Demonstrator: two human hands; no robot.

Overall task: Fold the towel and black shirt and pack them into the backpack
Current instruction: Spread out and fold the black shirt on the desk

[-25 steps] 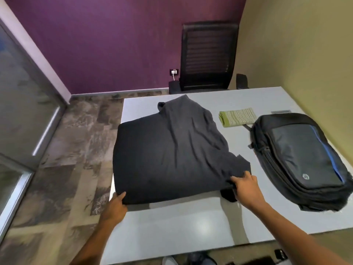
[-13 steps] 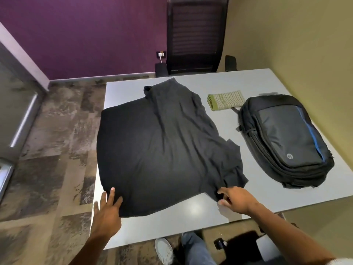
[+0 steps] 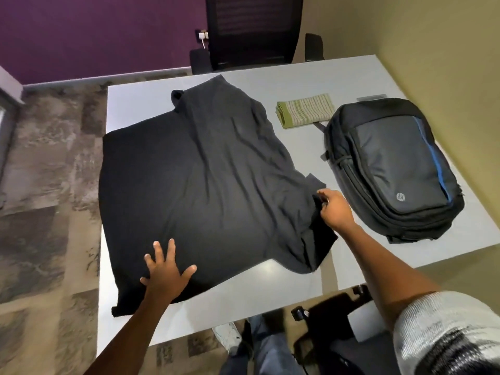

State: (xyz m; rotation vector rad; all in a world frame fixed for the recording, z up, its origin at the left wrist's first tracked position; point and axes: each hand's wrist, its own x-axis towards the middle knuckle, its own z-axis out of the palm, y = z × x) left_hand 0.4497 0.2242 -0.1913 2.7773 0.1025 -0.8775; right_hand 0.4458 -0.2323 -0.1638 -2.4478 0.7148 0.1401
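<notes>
The black shirt (image 3: 205, 185) lies spread over the left half of the white table (image 3: 270, 288), creased along its right side. My left hand (image 3: 166, 272) presses flat on its near edge with fingers spread. My right hand (image 3: 334, 209) pinches the shirt's bunched right edge, near the sleeve. A folded green striped towel (image 3: 305, 109) lies at the far side, between the shirt and the backpack. The black and blue backpack (image 3: 392, 169) lies flat on the right of the table, zipped shut.
A black office chair (image 3: 251, 28) stands behind the table's far edge. A yellow wall runs close along the right. Patterned floor lies to the left. My legs and another chair's base show below the near edge.
My left hand has moved from the shirt's near left corner onto the cloth and spread flat. My right hand has shifted up the right edge and taken a pinch of it.
</notes>
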